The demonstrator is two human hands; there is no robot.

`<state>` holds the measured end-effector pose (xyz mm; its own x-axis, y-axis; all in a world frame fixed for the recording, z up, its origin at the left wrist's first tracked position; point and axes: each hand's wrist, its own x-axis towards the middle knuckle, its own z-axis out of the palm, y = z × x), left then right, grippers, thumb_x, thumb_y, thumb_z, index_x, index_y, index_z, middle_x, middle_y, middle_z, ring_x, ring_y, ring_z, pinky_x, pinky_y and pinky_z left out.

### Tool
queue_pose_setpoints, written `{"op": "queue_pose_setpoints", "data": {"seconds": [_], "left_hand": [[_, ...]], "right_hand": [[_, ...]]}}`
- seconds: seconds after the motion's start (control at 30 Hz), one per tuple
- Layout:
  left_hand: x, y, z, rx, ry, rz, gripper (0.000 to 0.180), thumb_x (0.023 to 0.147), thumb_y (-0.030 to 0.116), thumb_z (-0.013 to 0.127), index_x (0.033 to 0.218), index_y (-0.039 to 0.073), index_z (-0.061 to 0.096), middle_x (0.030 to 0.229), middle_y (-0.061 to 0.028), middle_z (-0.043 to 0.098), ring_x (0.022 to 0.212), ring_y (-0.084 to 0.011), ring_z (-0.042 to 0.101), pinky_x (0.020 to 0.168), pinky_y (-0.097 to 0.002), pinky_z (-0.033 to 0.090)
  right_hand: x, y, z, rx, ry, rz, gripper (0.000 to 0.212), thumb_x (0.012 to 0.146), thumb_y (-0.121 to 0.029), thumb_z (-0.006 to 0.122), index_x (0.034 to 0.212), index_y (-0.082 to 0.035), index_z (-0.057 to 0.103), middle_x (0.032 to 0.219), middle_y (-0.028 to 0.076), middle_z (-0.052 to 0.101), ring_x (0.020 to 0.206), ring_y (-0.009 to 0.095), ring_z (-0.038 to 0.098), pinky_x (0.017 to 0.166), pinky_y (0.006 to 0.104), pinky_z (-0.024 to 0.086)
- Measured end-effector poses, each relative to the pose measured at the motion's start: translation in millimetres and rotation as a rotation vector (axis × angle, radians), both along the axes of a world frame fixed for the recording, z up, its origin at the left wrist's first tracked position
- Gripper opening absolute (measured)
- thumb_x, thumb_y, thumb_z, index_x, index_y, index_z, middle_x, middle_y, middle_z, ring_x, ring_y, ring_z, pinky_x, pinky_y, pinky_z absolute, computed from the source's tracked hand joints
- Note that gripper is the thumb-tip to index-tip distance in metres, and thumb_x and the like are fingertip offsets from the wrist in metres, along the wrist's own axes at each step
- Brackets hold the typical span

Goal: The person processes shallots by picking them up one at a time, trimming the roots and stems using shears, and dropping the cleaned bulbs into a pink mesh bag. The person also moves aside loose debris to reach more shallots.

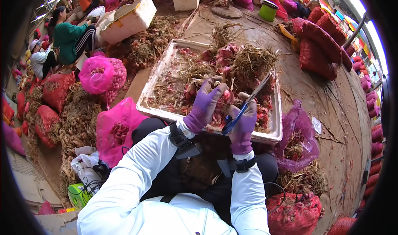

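Both hands wear purple gloves over a wide white foam tray (265, 136) on the floor, right in front of the seated person. R hand (243, 123) is clamped on blue-handled scissors (258, 90), blades angled up & away to the R, over the tray's R side. L hand (205, 104) has fingers bent, down among the pile nr tray ctr; can't tell if it's gripping anything. Tray holds red-skinned bulbs (228, 55) w/ dry stalks (253, 61), mostly heaped toward far/R side, plus loose skins.

Pink mesh bag (120, 127) w/ bulbs sits just L of tray; purple mesh bag (296, 139) just R; red mesh bag (294, 214) nr lower R. Co-worker in green top (68, 38) sits far L, nr a tilted foam box (132, 21).
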<state>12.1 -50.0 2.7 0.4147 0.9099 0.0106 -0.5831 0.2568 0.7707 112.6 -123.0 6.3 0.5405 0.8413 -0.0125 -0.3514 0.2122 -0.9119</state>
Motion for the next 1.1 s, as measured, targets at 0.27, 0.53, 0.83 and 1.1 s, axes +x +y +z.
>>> {"op": "queue_pose_setpoints", "data": {"seconds": [0.27, 0.53, 0.83, 1.1], "left_hand": [[-8.0, 4.2, 1.5, 0.126, 0.393, -0.173, 0.039, 0.089, 0.028, 0.062, 0.118, 0.002, 0.054, 0.091, 0.0003, 0.057, 0.077, -0.0045, 0.054, 0.065, -0.0199, 0.046], [-17.9, 18.7, -24.2, 0.858, 0.490, 0.171, 0.019, 0.086, 0.010, 0.064, 0.105, 0.007, 0.059, 0.087, -0.0031, 0.061, 0.077, -0.0144, 0.060, 0.066, -0.0300, 0.052], [-37.6, 52.0, 9.6, -0.451, -0.221, 0.054, 0.023, 0.091, 0.036, 0.056, 0.092, 0.014, 0.061, 0.074, -0.0007, 0.064, 0.055, -0.0160, 0.057, 0.063, -0.0336, 0.056], [-37.7, 14.7, 21.4, 0.177, 0.418, 0.063, 0.044, 0.102, 0.040, 0.029, 0.100, 0.006, 0.056, 0.076, -0.0016, 0.058, 0.057, -0.0084, 0.051, 0.052, -0.0242, 0.044]], "right_hand": [[-8.5, -2.0, 1.5, 0.114, -0.509, -0.091, 0.040, 0.075, 0.008, 0.061, 0.113, -0.002, 0.053, 0.092, 0.005, 0.060, 0.078, 0.012, 0.060, 0.072, 0.0252, 0.051], [-1.9, -9.6, 8.0, 0.229, -1.042, -0.088, 0.033, 0.073, 0.002, 0.066, 0.105, -0.004, 0.060, 0.096, 0.012, 0.063, 0.084, 0.027, 0.061, 0.077, 0.0370, 0.049], [9.1, -3.5, -20.6, -0.031, -1.342, 0.006, 0.071, 0.061, -0.037, 0.086, 0.112, -0.003, 0.049, 0.092, 0.014, 0.055, 0.087, 0.033, 0.056, 0.077, 0.0431, 0.045], [-3.6, 3.6, -27.2, 0.093, -1.482, -0.078, 0.062, 0.063, -0.032, 0.083, 0.108, -0.003, 0.051, 0.091, 0.016, 0.055, 0.091, 0.036, 0.055, 0.079, 0.0452, 0.044]]}}
